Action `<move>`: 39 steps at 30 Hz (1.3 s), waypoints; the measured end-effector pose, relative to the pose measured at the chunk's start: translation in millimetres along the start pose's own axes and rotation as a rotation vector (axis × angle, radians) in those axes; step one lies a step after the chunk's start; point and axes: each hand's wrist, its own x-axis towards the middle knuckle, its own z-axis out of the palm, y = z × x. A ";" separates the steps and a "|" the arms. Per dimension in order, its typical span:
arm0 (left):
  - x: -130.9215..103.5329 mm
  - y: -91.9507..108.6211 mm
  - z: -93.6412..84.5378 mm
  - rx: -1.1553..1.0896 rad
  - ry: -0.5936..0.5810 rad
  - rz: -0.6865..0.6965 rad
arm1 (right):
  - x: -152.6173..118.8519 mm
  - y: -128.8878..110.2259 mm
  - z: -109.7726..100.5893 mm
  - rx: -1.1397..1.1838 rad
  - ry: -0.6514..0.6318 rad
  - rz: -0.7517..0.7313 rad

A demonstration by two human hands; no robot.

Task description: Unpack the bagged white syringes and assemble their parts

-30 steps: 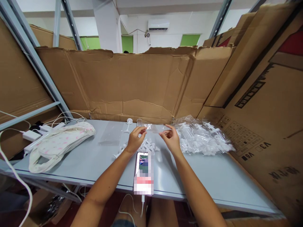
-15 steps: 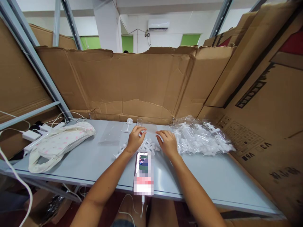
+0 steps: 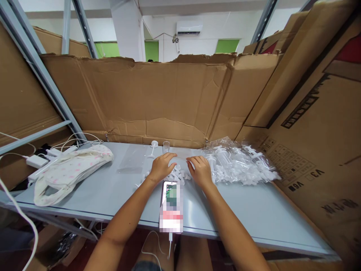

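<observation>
My left hand (image 3: pixel 161 166) is over the table with thumb and fingers apart, holding nothing that shows. Opposite it, my right hand (image 3: pixel 200 170) has thumb and fingertips pinched at the near edge of a clear plastic bag (image 3: pixel 183 153), which is hard to see against the grey table. Small white plastic pieces (image 3: pixel 177 174) lie in a loose pile below and between both hands. Just behind the left hand stand a clear plastic cylinder (image 3: pixel 166 146) and a white plunger-like piece (image 3: pixel 153 148) with round ends.
A phone (image 3: pixel 170 205) with a cable lies at the table's front edge. At right is a large clear bag of white parts (image 3: pixel 239 163). Flat clear bags (image 3: pixel 132 160), a spotted white fabric pouch (image 3: pixel 75 171) and a power strip (image 3: pixel 38 162) are at left. Cardboard walls (image 3: pixel 158 96) enclose the table.
My left hand has shifted slightly down and left, and its thumb and fingers have spread apart. The right hand has hardly moved. The phone screen's picture differs.
</observation>
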 end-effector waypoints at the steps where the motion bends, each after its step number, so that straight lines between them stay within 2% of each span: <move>1: 0.5 -0.9 0.3 0.016 0.001 0.026 | -0.1 0.1 0.1 0.001 -0.002 -0.001; 10: 0.9 -2.9 0.3 0.446 -0.068 0.104 | -0.4 0.4 2.6 -0.020 -0.017 -0.009; 13: 1.0 -2.2 -0.8 0.525 -0.074 0.108 | -0.3 1.5 2.5 -0.035 -0.025 -0.010; 24: 5.5 -6.0 -2.3 0.592 -0.036 0.106 | 1.9 6.3 -3.3 -0.017 -0.013 0.050; 29: 2.7 -5.0 -0.9 0.599 -0.040 0.140 | 0.7 6.6 0.2 0.020 -0.031 0.018; 35: -4.1 5.8 12.6 0.584 -0.017 0.273 | -0.9 -4.2 7.6 0.065 -0.086 -0.025; 39: -6.4 8.9 23.5 0.586 -0.018 0.277 | -1.9 -13.4 8.8 0.101 -0.107 -0.030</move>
